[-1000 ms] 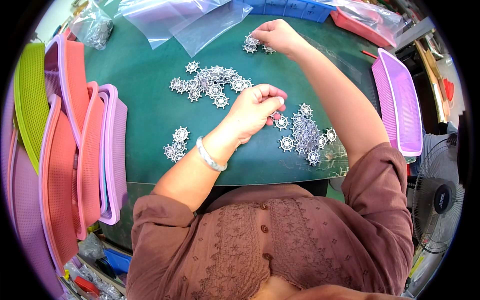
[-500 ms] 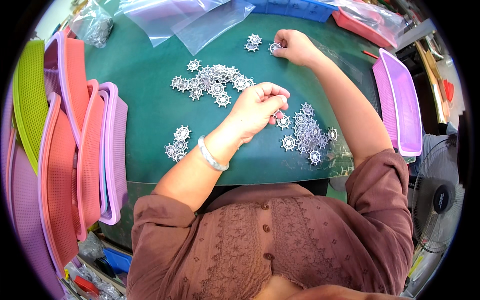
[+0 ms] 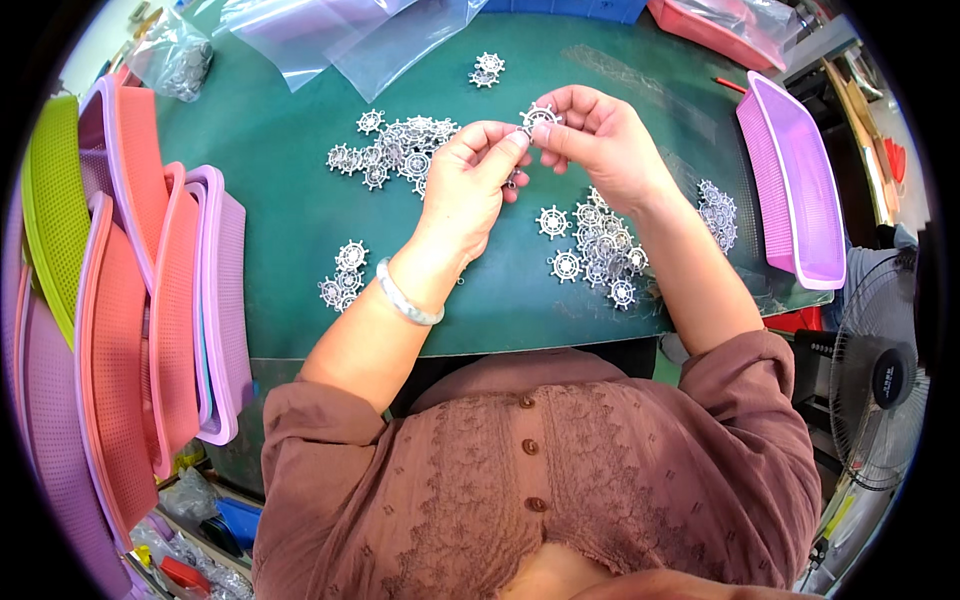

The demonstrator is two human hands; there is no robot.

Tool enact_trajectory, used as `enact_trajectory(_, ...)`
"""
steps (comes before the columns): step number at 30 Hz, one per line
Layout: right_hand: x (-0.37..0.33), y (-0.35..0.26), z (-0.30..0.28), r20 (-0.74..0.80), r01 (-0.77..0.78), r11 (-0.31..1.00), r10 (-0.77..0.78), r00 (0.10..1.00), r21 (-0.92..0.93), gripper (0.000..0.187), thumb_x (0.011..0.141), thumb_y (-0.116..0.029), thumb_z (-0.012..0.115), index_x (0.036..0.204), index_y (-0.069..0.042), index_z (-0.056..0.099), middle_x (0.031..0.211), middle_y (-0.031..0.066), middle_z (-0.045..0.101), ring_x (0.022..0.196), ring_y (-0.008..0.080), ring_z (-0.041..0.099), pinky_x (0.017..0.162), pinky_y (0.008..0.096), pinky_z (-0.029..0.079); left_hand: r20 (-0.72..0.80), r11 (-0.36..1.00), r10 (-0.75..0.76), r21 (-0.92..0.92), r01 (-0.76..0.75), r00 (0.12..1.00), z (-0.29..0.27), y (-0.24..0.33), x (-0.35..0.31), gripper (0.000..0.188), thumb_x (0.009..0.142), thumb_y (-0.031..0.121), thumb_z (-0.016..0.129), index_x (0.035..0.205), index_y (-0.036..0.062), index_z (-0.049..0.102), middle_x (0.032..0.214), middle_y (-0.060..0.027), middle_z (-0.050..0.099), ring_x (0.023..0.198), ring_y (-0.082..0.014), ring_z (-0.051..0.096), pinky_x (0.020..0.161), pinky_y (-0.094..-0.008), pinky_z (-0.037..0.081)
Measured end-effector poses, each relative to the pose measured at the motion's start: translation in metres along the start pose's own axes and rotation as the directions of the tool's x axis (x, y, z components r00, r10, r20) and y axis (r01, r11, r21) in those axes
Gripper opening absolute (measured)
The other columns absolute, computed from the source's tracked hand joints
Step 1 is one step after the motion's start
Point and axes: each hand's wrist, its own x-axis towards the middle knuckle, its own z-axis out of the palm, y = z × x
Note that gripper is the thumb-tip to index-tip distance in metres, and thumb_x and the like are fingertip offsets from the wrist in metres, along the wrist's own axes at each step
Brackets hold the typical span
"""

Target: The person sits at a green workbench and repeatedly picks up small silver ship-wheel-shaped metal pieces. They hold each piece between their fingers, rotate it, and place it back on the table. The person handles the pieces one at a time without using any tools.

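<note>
A silver ship's wheel charm is pinched between the thumb and fingers of my right hand, above the middle of the table. My left hand is closed, and its thumb and fingertip meet the lower left edge of the same charm. A bit of silver metal, apparently another charm, shows under the curled fingers of my left hand. More such charms lie in a pile left of my left hand. Another pile lies below my right hand, partly hidden by the forearm.
Small charm groups lie at the far middle, near left and right of the green table mat. Stacked plastic baskets line the left. A purple basket stands right, by a fan. Clear bags lie at the back.
My right hand has come back nearer with the charm from the far side. My left hand has moved up and left, and the two hands now meet at the charm.
</note>
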Motion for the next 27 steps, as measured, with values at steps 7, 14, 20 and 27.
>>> enact_trajectory(7, -0.012, 0.006, 0.0, 0.065, -0.001, 0.998, -0.002, 0.998, 0.055, 0.024, 0.079, -0.012, 0.061, 0.097, 0.002, 0.055, 0.075, 0.0044, 0.059, 0.064, 0.0088, 0.054, 0.058, 0.0202, 0.044, 0.004, 1.0, 0.016, 0.022, -0.016, 1.0, -0.002, 0.005, 0.001, 0.008, 0.082, 0.014, 0.057, 0.083, 0.0064, 0.058, 0.073, -0.0006, 0.056, 0.062, -0.008, 0.049, 0.054, -0.02, 0.037)
enact_trajectory(14, -0.012, 0.016, -0.01, 0.045, -0.063, 0.983, 0.056, 0.997, 0.175, 0.017, 0.084, -0.015, 0.056, 0.089, 0.0, 0.061, 0.073, 0.0049, 0.061, 0.062, 0.009, 0.055, 0.058, 0.0204, 0.045, 0.035, 0.999, -0.018, 0.034, 0.017, 0.999, -0.007, 0.009, 0.004, 0.007, 0.082, 0.013, 0.055, 0.081, 0.0064, 0.058, 0.07, -0.0002, 0.055, 0.059, -0.0079, 0.049, 0.052, -0.0202, 0.036)
enact_trajectory(20, -0.013, 0.017, -0.01, 0.072, -0.09, 0.985, 0.08, 0.994, 0.146, 0.016, 0.083, -0.016, 0.057, 0.087, -0.001, 0.06, 0.071, 0.0041, 0.061, 0.06, 0.0081, 0.054, 0.056, 0.0198, 0.044, 0.022, 1.0, -0.029, -0.003, 0.029, 0.999, -0.008, 0.008, 0.006, 0.008, 0.083, 0.014, 0.056, 0.08, 0.0068, 0.058, 0.067, 0.0001, 0.054, 0.057, -0.0081, 0.049, 0.051, -0.0207, 0.036)
enact_trajectory(27, -0.014, 0.017, -0.01, 0.078, -0.097, 0.985, 0.087, 0.993, 0.14, 0.016, 0.083, -0.016, 0.058, 0.086, 0.0, 0.06, 0.071, 0.0041, 0.06, 0.059, 0.0084, 0.053, 0.056, 0.0202, 0.043, 0.052, 0.998, -0.028, -0.062, 0.031, 0.998, -0.009, 0.007, 0.006, 0.01, 0.083, 0.016, 0.057, 0.081, 0.0064, 0.058, 0.068, -0.0003, 0.055, 0.057, -0.0085, 0.049, 0.05, -0.0208, 0.037)
